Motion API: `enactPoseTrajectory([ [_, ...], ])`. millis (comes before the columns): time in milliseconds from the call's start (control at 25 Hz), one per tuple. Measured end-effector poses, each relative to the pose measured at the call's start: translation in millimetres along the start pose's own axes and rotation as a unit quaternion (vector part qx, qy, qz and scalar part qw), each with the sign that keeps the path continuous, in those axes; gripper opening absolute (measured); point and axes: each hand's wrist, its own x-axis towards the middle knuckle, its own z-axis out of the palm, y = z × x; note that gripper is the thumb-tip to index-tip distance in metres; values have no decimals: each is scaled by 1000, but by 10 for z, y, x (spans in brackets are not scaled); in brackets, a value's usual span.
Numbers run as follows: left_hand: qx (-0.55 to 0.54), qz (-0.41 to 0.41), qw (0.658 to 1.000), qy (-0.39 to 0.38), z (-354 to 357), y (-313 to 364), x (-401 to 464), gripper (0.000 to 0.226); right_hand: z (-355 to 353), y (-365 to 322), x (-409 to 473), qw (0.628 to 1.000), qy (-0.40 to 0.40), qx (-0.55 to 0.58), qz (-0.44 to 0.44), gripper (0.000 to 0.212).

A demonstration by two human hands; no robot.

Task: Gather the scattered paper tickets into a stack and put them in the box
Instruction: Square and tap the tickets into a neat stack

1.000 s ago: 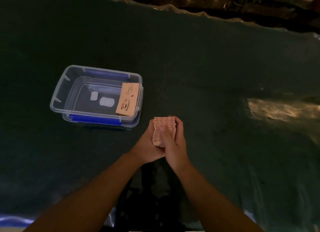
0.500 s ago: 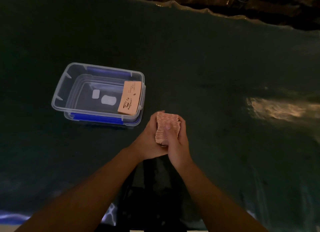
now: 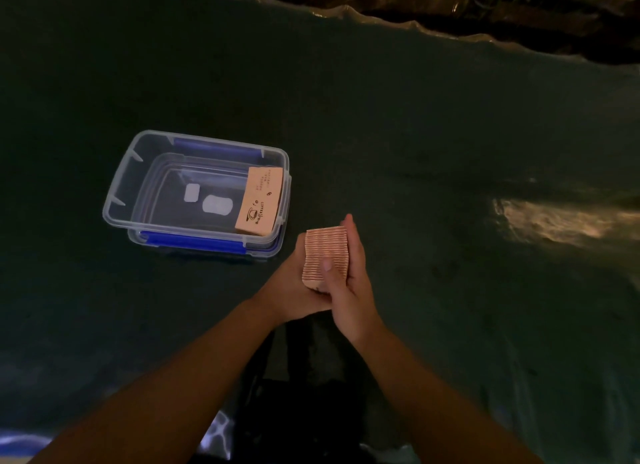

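Observation:
A thick stack of pinkish paper tickets [image 3: 325,254] stands on edge between both hands, its ribbed edges facing me. My left hand [image 3: 291,283] cups it from the left and below. My right hand [image 3: 349,276] presses its right side, the thumb lying over the stack's near edge. To the left sits a clear plastic box [image 3: 138,173] with blue clips, open on top. Inside it, against the right wall, leans another stack of tickets [image 3: 259,200] with a coffee-cup print on its face.
A dark green cloth [image 3: 415,134] covers the table, with its wavy far edge [image 3: 381,15] at the top. A bright glare patch [image 3: 554,221] lies on the cloth at the right. Dark floor shows beyond the far edge.
The stack has stayed in both hands, just right of the box. My right fingers have straightened along the stack's far side, squaring it.

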Motion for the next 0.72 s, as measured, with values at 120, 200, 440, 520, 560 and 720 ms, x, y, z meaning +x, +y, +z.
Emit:
enactPoseTrajectory([
  [120, -28, -15, 999, 23, -51, 72, -7, 93, -181, -12, 26, 998, -64, -1, 26, 101],
  [200, -59, -35, 997, 25, -89, 106, -38, 102, -358, -16, 37, 994, -105, -16, 33, 114],
  [440, -178, -91, 980, -7, -82, 186, -107, 100, -758, 38, -54, 984, -169, -36, 49, 110],
  [520, -214, -95, 972, -13, -74, 239, -115, 91, -807, 63, -52, 985, -160, -31, 55, 109],
  [560, -216, -88, 972, -10, -97, 262, -117, 94, -829, 71, -40, 986, -154, -26, 61, 107],
  [720, -161, -26, 987, -7, -266, 232, -118, 103, -977, 116, -23, 988, -135, -42, 68, 102],
])
